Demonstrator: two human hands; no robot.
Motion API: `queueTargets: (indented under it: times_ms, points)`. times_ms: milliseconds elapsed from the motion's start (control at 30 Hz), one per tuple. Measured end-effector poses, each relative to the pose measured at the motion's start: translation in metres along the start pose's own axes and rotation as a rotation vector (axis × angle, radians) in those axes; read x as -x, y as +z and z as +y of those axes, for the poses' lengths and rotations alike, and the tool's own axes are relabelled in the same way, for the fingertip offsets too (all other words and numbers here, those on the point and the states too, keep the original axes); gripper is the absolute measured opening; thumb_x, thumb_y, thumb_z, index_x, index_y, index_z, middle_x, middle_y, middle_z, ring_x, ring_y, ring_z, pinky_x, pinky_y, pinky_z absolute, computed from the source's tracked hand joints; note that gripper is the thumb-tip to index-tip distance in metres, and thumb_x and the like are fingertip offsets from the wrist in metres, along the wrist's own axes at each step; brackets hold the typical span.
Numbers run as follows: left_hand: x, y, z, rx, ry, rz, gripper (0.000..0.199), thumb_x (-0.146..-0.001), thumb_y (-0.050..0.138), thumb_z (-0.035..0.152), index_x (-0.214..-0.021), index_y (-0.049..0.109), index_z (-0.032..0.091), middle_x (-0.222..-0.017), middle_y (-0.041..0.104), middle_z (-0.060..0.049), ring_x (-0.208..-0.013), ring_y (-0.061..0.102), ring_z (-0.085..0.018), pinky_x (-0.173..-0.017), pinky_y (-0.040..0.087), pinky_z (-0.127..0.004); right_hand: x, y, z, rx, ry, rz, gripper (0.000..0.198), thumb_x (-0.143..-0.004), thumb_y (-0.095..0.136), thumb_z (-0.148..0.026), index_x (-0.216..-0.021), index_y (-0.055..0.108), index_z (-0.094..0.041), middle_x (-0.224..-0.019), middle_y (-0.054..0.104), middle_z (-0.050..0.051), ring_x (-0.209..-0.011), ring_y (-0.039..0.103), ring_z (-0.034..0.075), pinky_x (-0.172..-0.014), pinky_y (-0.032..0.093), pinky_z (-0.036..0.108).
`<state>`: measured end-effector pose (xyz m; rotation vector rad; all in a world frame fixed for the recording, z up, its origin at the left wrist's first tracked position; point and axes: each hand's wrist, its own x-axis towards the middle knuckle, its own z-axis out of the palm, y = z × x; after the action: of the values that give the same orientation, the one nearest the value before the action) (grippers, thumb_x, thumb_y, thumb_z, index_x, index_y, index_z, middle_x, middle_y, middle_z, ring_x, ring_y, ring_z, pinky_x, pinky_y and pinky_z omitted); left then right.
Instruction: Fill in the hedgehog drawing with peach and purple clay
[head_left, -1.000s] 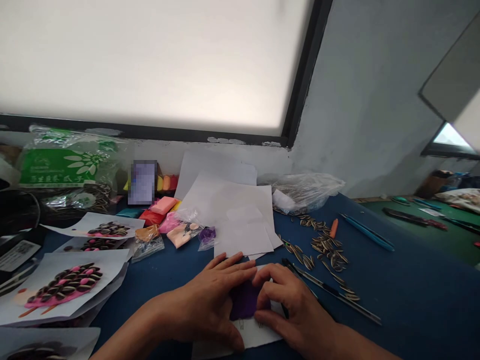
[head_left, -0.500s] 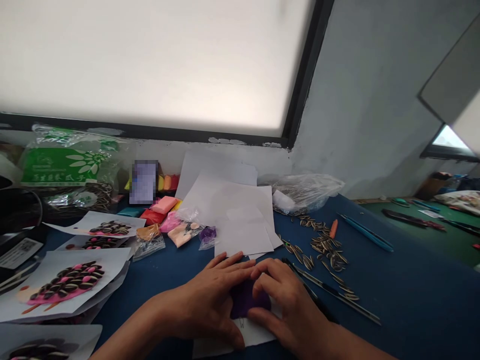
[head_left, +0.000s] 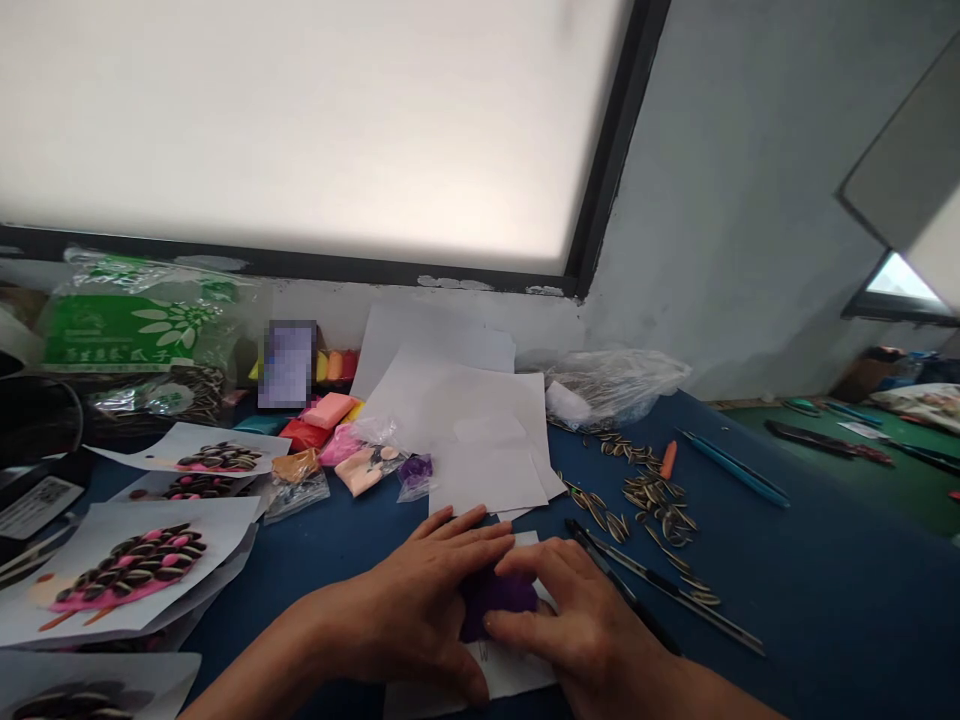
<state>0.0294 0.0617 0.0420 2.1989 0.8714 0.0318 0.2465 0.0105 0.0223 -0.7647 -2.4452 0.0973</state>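
A flattened patch of purple modelling clay (head_left: 501, 594) lies on a small white sheet of paper (head_left: 517, 676) with pencil lines drawn below the clay. My left hand (head_left: 420, 592) rests flat along the clay's left side, fingers stretched out over the paper, thumb at the lower edge. Curled over the right side is my right hand (head_left: 581, 610), its thumb and index fingertip pressed on the clay. Part of the clay is hidden beneath both hands.
Sunflower seeds (head_left: 660, 505), tweezers (head_left: 690, 596), a black pen (head_left: 626, 580) and a blue tool (head_left: 735, 468) lie to the right. White paper sheets (head_left: 487, 440) and clay packets (head_left: 367, 466) are behind. Seed-and-clay pictures (head_left: 139, 570) on paper are stacked at left.
My right thumb and index finger have shifted slightly left and inward over the purple clay. My left hand stays almost where it was.
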Motion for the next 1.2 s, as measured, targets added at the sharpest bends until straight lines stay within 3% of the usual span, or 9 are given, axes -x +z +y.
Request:
queueTargets:
  times_ms: [200,400,633,767,1200]
  points:
    - [0.0006,0.001,-0.0022,0.002,-0.008,-0.002,0.1,-0.07,0.08,0.046,-0.154,0.029,0.023,-0.161,0.026,-0.004,-0.151,0.005,-0.03,-0.121,-0.001,-0.054,0.001,-0.0042,-0.0008,0.149,-0.116,-0.029,0.018,-0.097,0.057,-0.018,-0.109,0.07,-0.019,-0.117,0.066,0.011,-0.1,0.06,0.023,-0.084,0.05,0.035]
    - [0.0015,0.0025,-0.0021,0.001,-0.003,0.001,0.102,-0.069,0.08,0.046,-0.154,0.027,0.025,-0.162,0.025,-0.003,-0.151,0.004,-0.029,-0.121,-0.002,-0.054,0.005,-0.0004,0.0046,0.14,-0.082,0.026,0.02,-0.092,0.057,-0.011,-0.108,0.069,-0.016,-0.117,0.065,0.014,-0.101,0.06,0.024,-0.084,0.051,0.036]
    - [0.0023,0.001,-0.0015,0.034,0.016,0.008,0.101,-0.069,0.081,0.047,-0.154,0.028,0.029,-0.161,0.026,-0.004,-0.15,0.006,-0.032,-0.119,0.0,-0.058,0.0075,-0.0026,0.0044,0.052,-0.007,-0.061,0.027,-0.089,0.056,-0.008,-0.109,0.069,-0.019,-0.117,0.064,0.013,-0.102,0.06,0.023,-0.085,0.052,0.037]
    - [0.0022,0.001,-0.0007,0.032,-0.009,0.008,0.103,-0.068,0.082,0.048,-0.154,0.028,0.028,-0.162,0.024,-0.005,-0.15,0.005,-0.033,-0.12,0.0,-0.058,0.008,-0.0035,0.0053,-0.008,0.04,0.011,0.029,-0.087,0.056,-0.004,-0.107,0.07,-0.02,-0.121,0.062,0.013,-0.106,0.059,0.023,-0.087,0.052,0.037]
    - [0.0021,0.0005,-0.0016,0.014,-0.007,-0.001,0.103,-0.069,0.081,0.05,-0.154,0.028,0.027,-0.162,0.024,-0.004,-0.151,0.004,-0.031,-0.12,-0.002,-0.056,0.0068,-0.0076,0.0016,0.013,0.018,-0.047,0.028,-0.087,0.05,-0.002,-0.098,0.07,-0.019,-0.119,0.062,0.013,-0.104,0.059,0.023,-0.086,0.052,0.037]
